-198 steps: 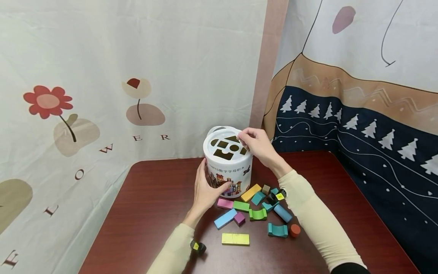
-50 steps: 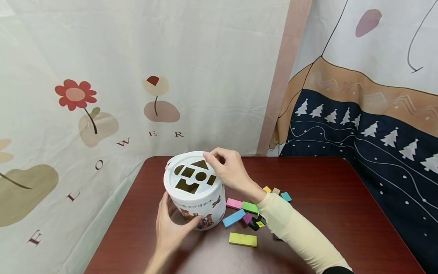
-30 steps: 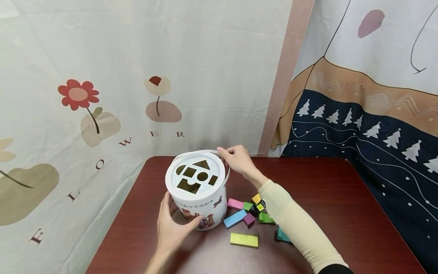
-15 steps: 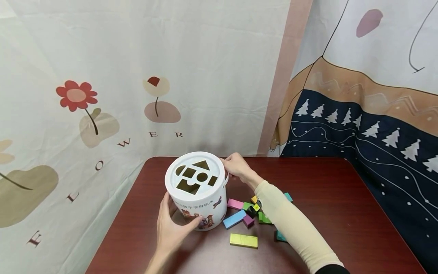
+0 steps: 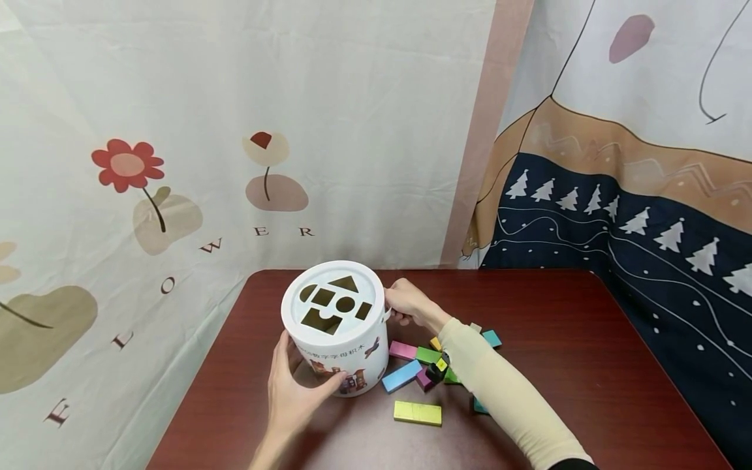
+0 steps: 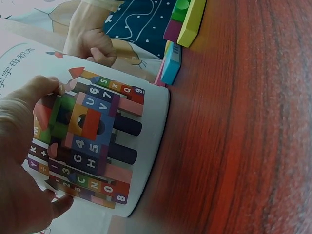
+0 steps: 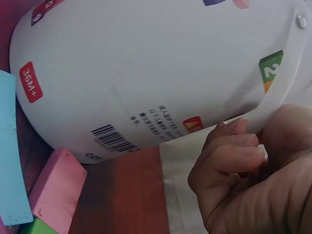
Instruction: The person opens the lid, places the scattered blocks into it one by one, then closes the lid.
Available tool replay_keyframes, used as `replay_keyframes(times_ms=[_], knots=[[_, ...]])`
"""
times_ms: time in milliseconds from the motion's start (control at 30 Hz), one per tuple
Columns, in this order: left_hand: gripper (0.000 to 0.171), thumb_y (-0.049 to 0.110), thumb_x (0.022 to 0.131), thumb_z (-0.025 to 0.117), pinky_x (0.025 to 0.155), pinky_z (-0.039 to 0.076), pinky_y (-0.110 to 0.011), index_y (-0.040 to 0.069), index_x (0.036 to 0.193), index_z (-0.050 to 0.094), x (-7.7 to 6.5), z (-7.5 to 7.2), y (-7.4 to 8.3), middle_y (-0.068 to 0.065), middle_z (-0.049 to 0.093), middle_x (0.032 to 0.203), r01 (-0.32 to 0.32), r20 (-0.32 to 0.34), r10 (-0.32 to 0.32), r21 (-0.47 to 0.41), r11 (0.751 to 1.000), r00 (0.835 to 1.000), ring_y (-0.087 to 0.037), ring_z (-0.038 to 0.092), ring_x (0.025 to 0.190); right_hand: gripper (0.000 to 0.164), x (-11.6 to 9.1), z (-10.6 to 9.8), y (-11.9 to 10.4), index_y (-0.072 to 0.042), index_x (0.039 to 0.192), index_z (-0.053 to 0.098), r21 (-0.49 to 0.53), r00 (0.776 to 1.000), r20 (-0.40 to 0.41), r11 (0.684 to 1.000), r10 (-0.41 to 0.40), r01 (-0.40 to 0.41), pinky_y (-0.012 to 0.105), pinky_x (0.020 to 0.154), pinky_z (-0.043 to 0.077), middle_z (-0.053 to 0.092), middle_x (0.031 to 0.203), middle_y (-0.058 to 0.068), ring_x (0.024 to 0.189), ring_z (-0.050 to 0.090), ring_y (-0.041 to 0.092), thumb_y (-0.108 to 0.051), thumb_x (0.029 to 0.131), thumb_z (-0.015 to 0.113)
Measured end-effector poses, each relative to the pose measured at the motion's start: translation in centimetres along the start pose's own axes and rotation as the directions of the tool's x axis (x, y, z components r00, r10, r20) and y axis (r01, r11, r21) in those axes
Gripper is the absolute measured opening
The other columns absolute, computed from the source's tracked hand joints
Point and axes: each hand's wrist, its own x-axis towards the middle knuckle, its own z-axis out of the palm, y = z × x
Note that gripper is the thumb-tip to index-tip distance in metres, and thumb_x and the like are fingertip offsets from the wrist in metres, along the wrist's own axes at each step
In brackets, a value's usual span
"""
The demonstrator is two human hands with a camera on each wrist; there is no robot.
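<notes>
A white cylindrical toy-block bucket (image 5: 346, 349) stands on the table; its lid (image 5: 317, 297) is cut with several shaped holes. My left hand (image 5: 296, 391) holds the bucket's lower left side, thumb across the printed front. In the left wrist view, the left hand's thumb and fingers (image 6: 36, 90) lie against the picture of blocks. Behind the bucket's right rim, my right hand (image 5: 411, 303) grips the white carrying handle (image 7: 287, 73), fingers curled. The bucket partly hides that hand's fingertips in the head view. The handle's far part is out of sight.
Loose wooden blocks lie right of the bucket: a pink block (image 5: 403, 350), a blue block (image 5: 403, 376), a yellow-green block (image 5: 418, 412) and several others, partly under the right forearm. The dark red table (image 5: 558, 339) meets a printed cloth backdrop (image 5: 376, 163).
Over these seconds the bucket came left and nearer to me. The handle rose above the lid, then swung down behind it. My right hand went from the rim to beside and behind the bucket.
</notes>
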Motion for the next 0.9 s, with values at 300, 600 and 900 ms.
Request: replay_keyframes(times_ms=[300,600,900], knots=[[0.135,0.044,0.052,0.101,0.109,0.038,-0.051,0.025,0.164,0.029,0.0,0.1,0.1,-0.002,0.047,0.151,-0.005,0.001,0.005,-0.009,1.0,1.0,-0.022,0.051,0.13,0.051,-0.2,-0.1,0.5,-0.006,0.057,0.057,-0.089,1.0,-0.021,0.996,-0.022,0.02,0.026,0.035,0.037,0.048,0.051,0.004,0.041,0.042,0.015,-0.026,0.103,0.052],[0.137,0.043,0.051,0.102,0.109,0.036,-0.053,0.023,0.165,0.028,-0.1,0.0,-0.1,-0.005,0.045,0.153,0.007,-0.003,-0.007,0.003,1.0,1.0,-0.025,0.047,0.133,0.034,-2.4,-2.0,-1.2,-0.017,0.096,0.071,-0.29,0.905,-0.246,0.917,-0.348,0.274,0.03,0.056,0.047,0.062,0.079,0.001,0.069,0.057,0.019,-0.046,0.103,0.056],[0.136,0.042,0.05,0.102,0.109,0.037,-0.052,0.028,0.164,0.029,-0.1,-0.1,0.2,-0.003,0.045,0.153,-0.002,0.0,0.002,-0.011,1.0,1.0,-0.023,0.048,0.132,0.022,-6.7,-3.3,-4.1,-0.014,0.116,0.07,-0.399,0.633,-0.208,0.655,-0.746,0.641,0.038,0.082,0.055,0.068,0.105,-0.003,0.095,0.06,0.011,-0.028,0.101,0.063]])
